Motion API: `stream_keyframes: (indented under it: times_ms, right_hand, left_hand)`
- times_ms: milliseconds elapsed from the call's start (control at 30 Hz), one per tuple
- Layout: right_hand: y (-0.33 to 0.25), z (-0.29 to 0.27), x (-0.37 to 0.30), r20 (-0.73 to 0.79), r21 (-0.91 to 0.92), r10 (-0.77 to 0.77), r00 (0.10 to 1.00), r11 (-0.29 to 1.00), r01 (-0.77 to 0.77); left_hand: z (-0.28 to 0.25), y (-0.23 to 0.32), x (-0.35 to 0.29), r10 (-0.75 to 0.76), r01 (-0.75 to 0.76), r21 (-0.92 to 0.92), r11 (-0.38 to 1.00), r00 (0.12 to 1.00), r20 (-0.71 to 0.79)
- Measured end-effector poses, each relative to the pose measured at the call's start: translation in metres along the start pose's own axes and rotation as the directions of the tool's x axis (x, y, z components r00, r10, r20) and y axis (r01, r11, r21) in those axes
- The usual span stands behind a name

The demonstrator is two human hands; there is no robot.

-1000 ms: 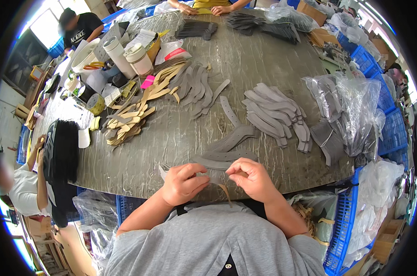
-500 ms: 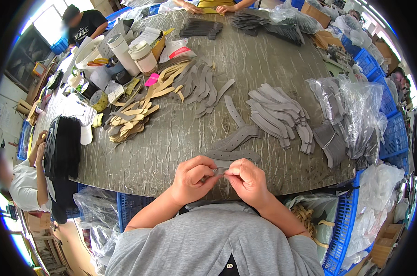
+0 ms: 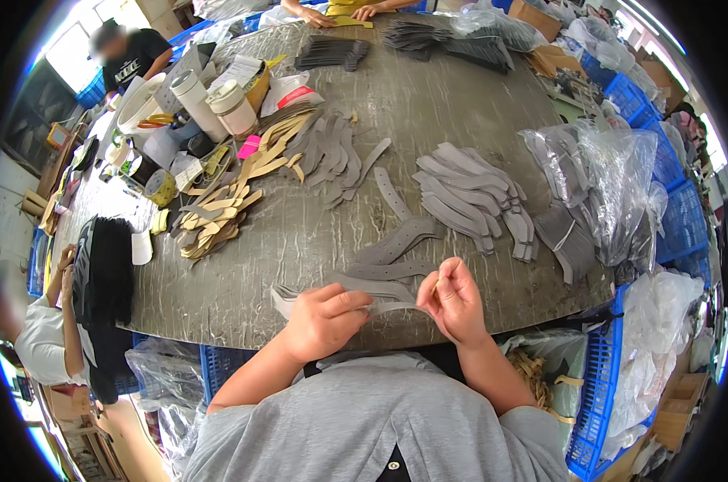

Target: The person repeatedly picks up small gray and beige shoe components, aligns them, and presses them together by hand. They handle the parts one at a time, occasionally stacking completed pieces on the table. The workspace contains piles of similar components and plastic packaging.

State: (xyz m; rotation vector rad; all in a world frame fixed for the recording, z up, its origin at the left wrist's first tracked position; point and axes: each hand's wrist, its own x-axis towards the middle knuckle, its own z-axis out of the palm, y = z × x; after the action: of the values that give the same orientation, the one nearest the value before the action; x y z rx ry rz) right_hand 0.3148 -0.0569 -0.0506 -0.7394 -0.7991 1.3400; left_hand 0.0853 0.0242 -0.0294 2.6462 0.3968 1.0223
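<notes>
My left hand (image 3: 325, 323) is closed on a grey strap piece (image 3: 394, 306), a thin curved strip that runs across toward my right hand. Fingers bent in a pinch, my right hand (image 3: 458, 304) holds a small thin yellowish piece (image 3: 437, 284), whose kind is too small to tell. The strap's right end meets the fingers of that hand. Just beyond my hands lie grey straps with punched holes (image 3: 400, 239), partly overlapping. Another pale grey strip end (image 3: 282, 299) shows left of my left hand.
Grey strap piles (image 3: 468, 193) and tan strap pieces (image 3: 219, 221) lie on the worn table (image 3: 243, 301). Jars and tape rolls (image 3: 161, 187) stand left. Plastic bags (image 3: 617, 193) and blue crates (image 3: 685, 217) line the right. Co-workers sit at the left and far sides; black pieces (image 3: 105, 273) hang left.
My hands have moved apart from their pinch together. The right hand has risen and gone right with a small yellowish piece; the left now grips the strap farther left. The view has shifted slightly.
</notes>
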Motion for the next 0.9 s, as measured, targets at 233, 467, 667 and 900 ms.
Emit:
stream_keyframes:
  times_ms: [233,467,667,900]
  right_hand:
    - [-0.015,-0.078,-0.045,-0.34,0.029,-0.046,0.939,0.998,0.059]
    - [-0.071,-0.195,-0.189,-0.597,-0.122,0.108,0.795,0.967,-0.222]
    - [-0.053,-0.187,-0.216,-0.686,-0.727,-0.317,0.655,0.275,-0.629]
    - [-0.028,-0.033,-0.069,0.015,-0.81,-0.011,1.0,0.586,0.018]
  left_hand:
    - [0.03,0.001,-0.014,0.145,-0.195,0.051,0.979,0.858,0.492]
    - [0.041,0.013,-0.006,0.14,-0.217,0.038,0.975,0.743,0.655]
    - [0.039,0.01,-0.004,0.08,-0.1,0.005,0.995,0.823,0.562]
    - [0.0,0.011,-0.001,-0.316,0.373,-0.196,0.907,0.91,0.267]
